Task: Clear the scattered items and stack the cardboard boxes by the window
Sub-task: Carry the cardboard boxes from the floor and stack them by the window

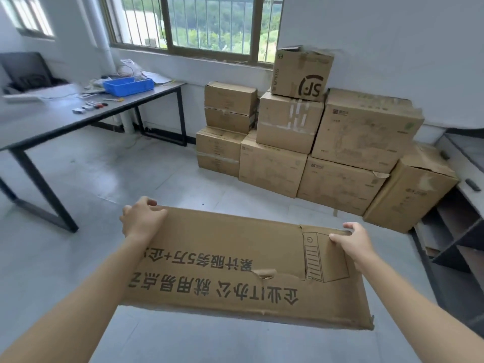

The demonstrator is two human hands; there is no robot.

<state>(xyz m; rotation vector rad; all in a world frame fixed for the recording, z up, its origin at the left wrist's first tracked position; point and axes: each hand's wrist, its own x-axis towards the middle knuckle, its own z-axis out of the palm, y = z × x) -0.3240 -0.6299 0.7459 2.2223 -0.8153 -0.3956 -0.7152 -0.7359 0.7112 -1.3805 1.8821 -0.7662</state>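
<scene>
- head view: a flattened cardboard box point(235, 263), a long brown corrugated slab, is held nearly level in the air above the floor point(131, 174). it has black printed characters, a line drawing of a computer tower, a ragged tear across its face and frayed edges.
- left hand point(142, 218) grips its far left corner, fingers curled over the edge.
- right hand point(352, 241) grips the far edge near the right corner, thumb on the top face and fingers hooked over.
- stacked cardboard boxes point(314, 142), matte brown, creased, some with tape strips, stand on the floor against the white wall, below the right corner of the barred window point(204, 22); a smaller box with a black logo point(301, 74) tops the pile.
- grey table point(52, 119) on black metal legs stands to the left, with a blue plastic tray point(128, 85) near its far edge.
- dark shelf unit point(458, 244) stands to the right.
</scene>
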